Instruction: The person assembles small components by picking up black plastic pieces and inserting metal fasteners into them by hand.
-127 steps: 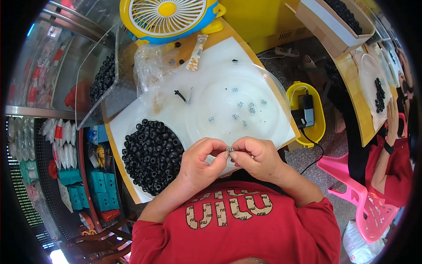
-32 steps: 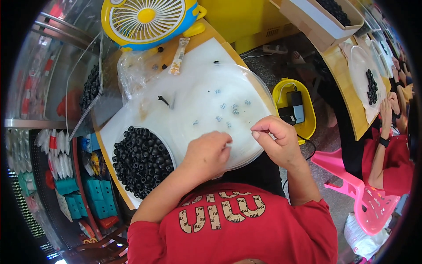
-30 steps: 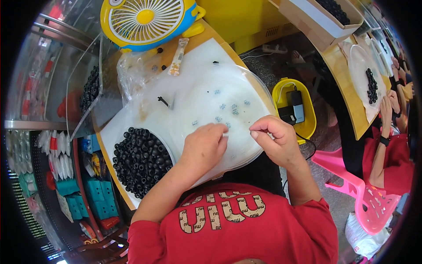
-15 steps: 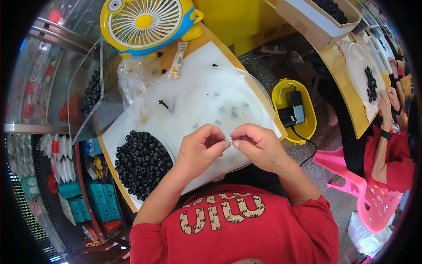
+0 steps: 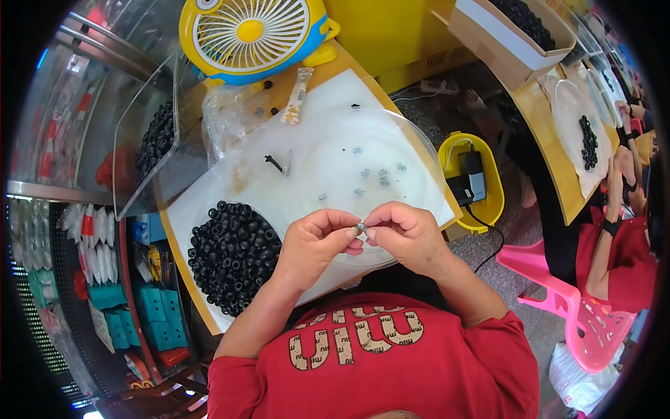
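My left hand (image 5: 321,241) and my right hand (image 5: 408,234) meet over the near edge of a clear round tray (image 5: 436,178). Both are closed in a pinch on one small silvery piece (image 5: 361,226), too tiny for me to tell its kind. Several small metallic bits (image 5: 383,177) lie scattered on the tray beyond my fingers. Left of my left hand, a round dish is heaped with black ring-shaped beads (image 5: 234,255). A short black stick-like piece (image 5: 274,163) rests on the white sheet between the dish and the tray.
A yellow and blue fan (image 5: 250,35) stands at the table's far left, near crumpled clear plastic (image 5: 227,119) and a slim packet (image 5: 298,96). A yellow bin (image 5: 492,188) with chargers is beside the table. On the right are a pink chair (image 5: 572,300) and another person's arm (image 5: 606,244).
My fingertips have come closer together around the small silvery piece. The whole view has shifted slightly, so the table's things appear a little to the right.
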Available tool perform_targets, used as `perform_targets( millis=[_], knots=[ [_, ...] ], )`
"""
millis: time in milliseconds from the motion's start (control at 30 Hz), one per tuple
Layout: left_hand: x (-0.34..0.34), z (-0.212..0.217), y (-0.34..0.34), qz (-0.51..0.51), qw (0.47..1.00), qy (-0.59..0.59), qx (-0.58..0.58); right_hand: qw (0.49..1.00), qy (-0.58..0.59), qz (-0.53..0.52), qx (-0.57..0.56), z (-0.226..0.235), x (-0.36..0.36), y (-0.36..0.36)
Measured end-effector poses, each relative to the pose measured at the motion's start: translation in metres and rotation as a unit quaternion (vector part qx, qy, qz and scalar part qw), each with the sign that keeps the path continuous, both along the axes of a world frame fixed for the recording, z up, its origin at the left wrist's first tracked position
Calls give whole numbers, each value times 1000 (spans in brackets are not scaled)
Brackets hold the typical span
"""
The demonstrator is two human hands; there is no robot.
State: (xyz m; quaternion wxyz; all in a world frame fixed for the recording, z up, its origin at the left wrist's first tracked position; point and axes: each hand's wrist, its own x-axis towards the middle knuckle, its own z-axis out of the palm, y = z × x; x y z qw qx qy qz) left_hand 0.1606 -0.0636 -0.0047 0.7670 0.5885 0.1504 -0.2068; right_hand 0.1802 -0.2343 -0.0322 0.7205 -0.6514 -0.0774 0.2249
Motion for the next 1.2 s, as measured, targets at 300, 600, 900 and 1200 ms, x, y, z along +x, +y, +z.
perform_targets(
  millis=[300,600,900,1200],
  knots=[
    [-7,2,-2,1,995,-53,90,987,101,16,127,8,1,6],
    [-5,-4,1,22,999,-17,22,998,-57,23,7,-1,-1,3],
    [-5,-3,-6,18,997,-61,31,986,93,35,134,4,0,5],
    [-3,-3,-1,-23,995,-80,47,998,29,52,28,4,-1,1]
  ],
)
